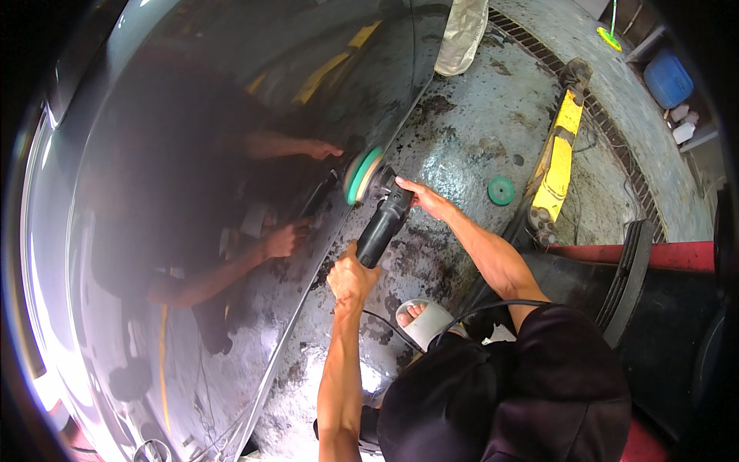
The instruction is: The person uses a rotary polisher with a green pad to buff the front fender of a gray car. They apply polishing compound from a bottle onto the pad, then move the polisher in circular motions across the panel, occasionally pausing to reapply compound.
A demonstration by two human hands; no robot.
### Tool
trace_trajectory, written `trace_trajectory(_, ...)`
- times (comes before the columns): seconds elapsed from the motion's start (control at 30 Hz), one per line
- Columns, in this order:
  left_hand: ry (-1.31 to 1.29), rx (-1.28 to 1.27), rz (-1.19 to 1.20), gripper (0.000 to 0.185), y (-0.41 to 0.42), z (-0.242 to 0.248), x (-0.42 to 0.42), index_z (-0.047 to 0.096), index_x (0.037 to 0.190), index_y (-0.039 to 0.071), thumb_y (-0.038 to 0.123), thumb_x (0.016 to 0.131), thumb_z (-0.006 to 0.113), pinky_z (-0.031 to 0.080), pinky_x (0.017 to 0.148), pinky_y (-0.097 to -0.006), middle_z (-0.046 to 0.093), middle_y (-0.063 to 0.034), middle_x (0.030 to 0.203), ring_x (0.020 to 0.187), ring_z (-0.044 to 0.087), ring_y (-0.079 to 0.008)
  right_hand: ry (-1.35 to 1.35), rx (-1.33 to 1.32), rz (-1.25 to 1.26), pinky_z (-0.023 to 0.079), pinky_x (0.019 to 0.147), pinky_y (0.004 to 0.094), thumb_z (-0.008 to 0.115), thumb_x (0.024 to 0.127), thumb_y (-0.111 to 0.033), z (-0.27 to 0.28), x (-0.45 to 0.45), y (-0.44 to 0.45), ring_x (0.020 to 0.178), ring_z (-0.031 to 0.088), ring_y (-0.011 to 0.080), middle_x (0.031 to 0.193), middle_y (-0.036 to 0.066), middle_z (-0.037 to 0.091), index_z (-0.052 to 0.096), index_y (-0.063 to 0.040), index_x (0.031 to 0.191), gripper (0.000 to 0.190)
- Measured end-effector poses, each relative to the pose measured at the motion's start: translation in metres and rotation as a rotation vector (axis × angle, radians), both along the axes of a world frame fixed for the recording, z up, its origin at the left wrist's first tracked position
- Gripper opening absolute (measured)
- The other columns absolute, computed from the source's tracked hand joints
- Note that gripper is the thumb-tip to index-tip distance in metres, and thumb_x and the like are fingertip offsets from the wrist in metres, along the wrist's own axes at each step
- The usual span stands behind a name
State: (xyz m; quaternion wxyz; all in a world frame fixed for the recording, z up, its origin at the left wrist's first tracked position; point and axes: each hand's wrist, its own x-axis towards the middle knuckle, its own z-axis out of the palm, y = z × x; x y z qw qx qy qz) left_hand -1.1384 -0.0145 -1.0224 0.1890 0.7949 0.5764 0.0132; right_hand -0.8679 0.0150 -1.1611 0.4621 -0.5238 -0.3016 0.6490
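Observation:
A black electric car polisher (378,231) is held between both hands, its round green and cream foam pad (364,175) against the lower part of a glossy dark car body panel (231,144). My left hand (352,274) grips the rear end of the polisher's body. Nearer the pad, my right hand (426,198) is closed around the head of the tool. A black power cord (491,306) passes by my legs and across my right arm. The panel mirrors my arms and the polisher. I cannot tell whether the pad is spinning.
A yellow steel lift arm (557,156) lies to the right, near a green round disc (501,190) on the worn wet floor (450,133). Beyond are a drain grate (537,43) and a blue drum (668,79). A pale plastic cover (462,37) hangs at the panel's far end.

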Motion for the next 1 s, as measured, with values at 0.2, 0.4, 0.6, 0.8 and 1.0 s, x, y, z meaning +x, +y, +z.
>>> trace_trajectory(0.2,0.024,-0.012,-0.006,0.065,0.016,-0.002,0.042,0.067,0.124,0.007,0.026,0.066,0.089,0.061,0.080,-0.0492,0.077,-0.0240,0.099,0.089,0.076,-0.0418,0.023,-0.029,-0.109,0.045,0.099,0.0434,0.055,0.094,-0.075,-0.005,0.031,0.013,0.108,0.065,0.0226,0.117,0.009,0.072,0.070,-0.010,0.127,0.075)
trace_trajectory(0.4,0.022,-0.036,-0.033,0.065,0.036,-0.006,0.080,0.065,0.126,0.008,0.028,0.067,0.088,0.061,0.083,-0.0501,0.077,-0.0230,0.099,0.092,0.076,-0.0409,0.012,0.000,-0.193,0.045,0.098,0.0432,0.055,0.093,-0.077,0.008,0.066,0.026,0.106,0.065,0.0209,0.115,0.007,0.073,0.070,-0.013,0.128,0.075)
trace_trajectory(0.6,0.070,-0.051,-0.031,0.064,0.046,-0.004,0.118,0.065,0.126,0.009,0.027,0.069,0.086,0.062,0.084,-0.0480,0.078,-0.0218,0.100,0.094,0.077,-0.0386,-0.011,-0.024,-0.242,0.044,0.099,0.0429,0.058,0.092,-0.076,0.018,0.098,0.036,0.111,0.064,0.0218,0.121,0.006,0.072,0.069,-0.015,0.130,0.073)
trace_trajectory(0.8,0.063,-0.058,-0.037,0.059,0.059,-0.001,0.138,0.066,0.122,0.009,0.028,0.070,0.086,0.062,0.084,-0.0470,0.078,-0.0213,0.099,0.093,0.078,-0.0383,0.006,-0.026,-0.220,0.044,0.100,0.0426,0.061,0.092,-0.074,0.025,0.121,0.046,0.110,0.065,0.0225,0.123,0.006,0.071,0.068,-0.015,0.132,0.072)
trace_trajectory(1.0,0.042,-0.038,-0.051,0.057,0.065,0.005,0.164,0.066,0.120,0.008,0.028,0.071,0.086,0.062,0.084,-0.0465,0.078,-0.0210,0.099,0.092,0.078,-0.0378,-0.029,-0.008,-0.299,0.045,0.097,0.0433,0.058,0.092,-0.075,0.029,0.146,0.053,0.101,0.066,0.0233,0.113,0.007,0.073,0.072,-0.013,0.122,0.070)
